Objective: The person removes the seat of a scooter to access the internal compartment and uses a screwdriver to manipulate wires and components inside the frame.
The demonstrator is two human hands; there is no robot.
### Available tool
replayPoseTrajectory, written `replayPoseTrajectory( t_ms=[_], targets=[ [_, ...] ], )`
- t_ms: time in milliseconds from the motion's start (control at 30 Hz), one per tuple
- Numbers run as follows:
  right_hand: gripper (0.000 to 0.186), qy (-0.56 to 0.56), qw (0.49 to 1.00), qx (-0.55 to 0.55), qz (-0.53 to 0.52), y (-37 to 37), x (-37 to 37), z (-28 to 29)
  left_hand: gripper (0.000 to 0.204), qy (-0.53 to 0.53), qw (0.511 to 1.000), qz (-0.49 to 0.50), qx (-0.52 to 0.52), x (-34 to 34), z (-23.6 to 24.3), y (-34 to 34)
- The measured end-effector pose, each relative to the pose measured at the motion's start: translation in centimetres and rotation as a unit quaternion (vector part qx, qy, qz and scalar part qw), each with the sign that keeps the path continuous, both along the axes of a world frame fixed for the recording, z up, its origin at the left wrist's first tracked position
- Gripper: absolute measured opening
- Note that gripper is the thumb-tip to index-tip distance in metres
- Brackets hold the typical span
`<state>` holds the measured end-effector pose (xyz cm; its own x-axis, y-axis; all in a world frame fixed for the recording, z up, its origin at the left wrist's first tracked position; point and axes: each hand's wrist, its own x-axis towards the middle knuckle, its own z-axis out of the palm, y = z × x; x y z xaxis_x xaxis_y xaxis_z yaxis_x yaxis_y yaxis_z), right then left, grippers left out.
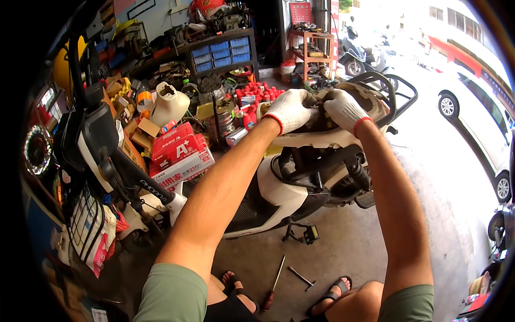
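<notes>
A white and black electric scooter (279, 185) stands across in front of me, its seat area uncovered. Over that opening, my left hand (292, 111) and my right hand (344, 110) work close together, both in white knit gloves with red cuffs. The fingers of each are curled closed at dark parts inside the opening. What they grip is too small and hidden to make out. Just right of my right hand, a black tubular rear rack (403, 104) sticks out from the scooter's tail. Below the hands runs a white side panel (316, 139).
On the floor between my feet lie a red-handled screwdriver (270, 298) and a metal T-shaped wrench (302, 278). A pedal (310, 234) juts toward me. Red and white boxes (181, 155), red bottles (257, 94) and blue drawers (221, 53) crowd the far left. A white car (475, 110) stands outside right.
</notes>
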<state>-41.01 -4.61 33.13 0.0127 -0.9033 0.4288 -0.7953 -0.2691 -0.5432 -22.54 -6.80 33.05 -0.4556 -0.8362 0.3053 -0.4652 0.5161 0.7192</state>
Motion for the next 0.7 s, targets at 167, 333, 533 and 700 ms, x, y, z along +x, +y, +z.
replayPoseTrajectory(
  t_ms=[167,333,533,700],
  targets=[
    [0.035,-0.006,1.000,0.000,0.005,0.2,0.4,0.1,0.025,-0.026,0.998,0.017,-0.063,0.3,-0.6,-0.8],
    [0.034,-0.001,1.000,0.026,0.006,-0.2,0.0,-0.1,0.030,-0.055,0.996,0.025,-0.069,0.0,-0.2,-0.6],
    [0.034,0.002,1.000,0.017,0.020,0.0,-0.1,0.1,0.035,-0.066,0.995,0.028,-0.073,-0.2,-0.4,-1.5],
    [0.034,0.010,1.000,0.014,0.026,-0.1,-0.3,0.0,0.042,-0.106,0.989,0.053,-0.093,-0.3,-0.1,-1.4]
  ],
)
